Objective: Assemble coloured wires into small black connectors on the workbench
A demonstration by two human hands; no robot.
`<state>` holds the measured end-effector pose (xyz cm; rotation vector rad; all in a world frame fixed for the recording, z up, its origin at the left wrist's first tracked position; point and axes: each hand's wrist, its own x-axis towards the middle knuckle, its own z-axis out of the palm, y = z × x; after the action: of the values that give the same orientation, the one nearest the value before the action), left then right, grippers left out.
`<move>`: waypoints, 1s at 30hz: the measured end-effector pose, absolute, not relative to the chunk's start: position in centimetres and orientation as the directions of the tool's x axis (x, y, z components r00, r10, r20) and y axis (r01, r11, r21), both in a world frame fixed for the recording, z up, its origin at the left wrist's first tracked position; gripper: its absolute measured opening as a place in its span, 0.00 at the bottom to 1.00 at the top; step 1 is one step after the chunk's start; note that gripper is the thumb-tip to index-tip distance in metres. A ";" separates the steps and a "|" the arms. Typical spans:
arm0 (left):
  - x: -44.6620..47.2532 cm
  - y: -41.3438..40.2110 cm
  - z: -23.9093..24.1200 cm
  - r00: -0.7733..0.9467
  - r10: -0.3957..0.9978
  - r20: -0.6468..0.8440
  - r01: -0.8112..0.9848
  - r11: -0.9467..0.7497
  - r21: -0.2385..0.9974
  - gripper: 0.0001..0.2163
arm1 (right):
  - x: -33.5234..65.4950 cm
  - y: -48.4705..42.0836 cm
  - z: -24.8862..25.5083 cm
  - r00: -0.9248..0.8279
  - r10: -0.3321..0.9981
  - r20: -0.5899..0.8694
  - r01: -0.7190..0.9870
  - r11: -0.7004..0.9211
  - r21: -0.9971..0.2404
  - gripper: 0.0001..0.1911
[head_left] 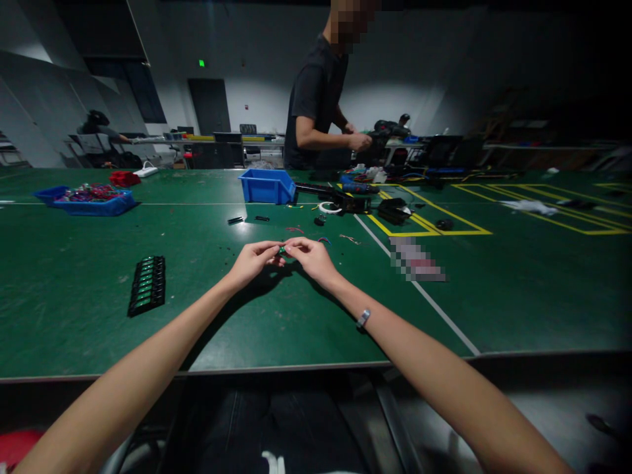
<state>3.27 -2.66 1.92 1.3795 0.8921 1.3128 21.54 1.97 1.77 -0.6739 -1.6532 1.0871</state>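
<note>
- The left hand, near the middle of the frame, has its thumb and fingers closed on a small green piece.
- The right hand, just right of centre, pinches the same small green piece from the other side; the fingertips of both hands meet around it and partly hide it.
- That piece is held at the centre of the frame, over the green tabletop; its finer detail is too small to tell.
- A metal-coloured band circles the right wrist.
- Left of the hands, well apart from them, a black slotted tray lies on the tabletop with a column of green pieces in it.
- Just above the hands in the frame lie two short black strips, red wire scraps and pale wire scraps.
- A blue bin stands at upper centre, near a white ring.
- At the left, a shallow blue tray holds a tangle of red wires, with a red bundle just behind it.
- Yellow tape lines mark rectangles at the right.
- At top centre, a person in a dark T-shirt stands across the table, hands brought close together.
</note>
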 end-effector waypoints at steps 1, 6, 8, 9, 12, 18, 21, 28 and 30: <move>3.3 -2.7 1.9 0.140 0.958 0.249 -0.117 -0.234 0.965 0.20 | 21.5 1.9 1.8 -0.340 0.835 0.433 -0.070 0.436 -0.897 0.12; 3.2 -2.6 1.9 0.141 0.954 0.264 -0.106 -0.251 0.962 0.20 | 21.5 1.8 1.9 -0.339 0.841 0.421 -0.090 0.417 -0.904 0.12; 3.2 -2.5 1.8 0.139 0.952 0.272 -0.098 -0.260 0.961 0.20 | 21.5 1.7 1.9 -0.342 0.842 0.418 -0.090 0.413 -0.906 0.12; 3.2 -2.5 1.8 0.137 0.952 0.276 -0.094 -0.265 0.960 0.20 | 21.5 1.7 1.9 -0.342 0.842 0.417 -0.089 0.413 -0.906 0.12; 3.2 -2.5 1.8 0.138 0.948 0.285 -0.080 -0.277 0.958 0.21 | 21.5 1.7 1.9 -0.341 0.843 0.415 -0.090 0.410 -0.907 0.13; 3.2 -2.7 2.1 0.171 0.938 0.301 -0.050 -0.297 0.954 0.20 | 21.5 1.7 1.9 -0.346 0.841 0.417 -0.092 0.412 -0.907 0.13; 3.2 -2.8 2.1 0.175 0.937 0.304 -0.018 -0.305 0.952 0.20 | 21.5 1.7 1.9 -0.349 0.839 0.417 -0.077 0.417 -0.906 0.14; 3.3 -3.1 2.4 0.164 0.944 0.285 -0.020 -0.286 0.958 0.21 | 21.6 1.9 1.8 -0.350 0.841 0.414 -0.068 0.418 -0.906 0.15; 3.3 -3.1 2.5 0.169 0.943 0.286 -0.017 -0.287 0.958 0.21 | 21.6 1.8 1.8 -0.349 0.841 0.414 -0.065 0.418 -0.906 0.14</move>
<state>3.28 -3.13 2.53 1.5010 0.9344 1.2821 21.58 1.84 1.84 -0.6897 -1.6519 1.1103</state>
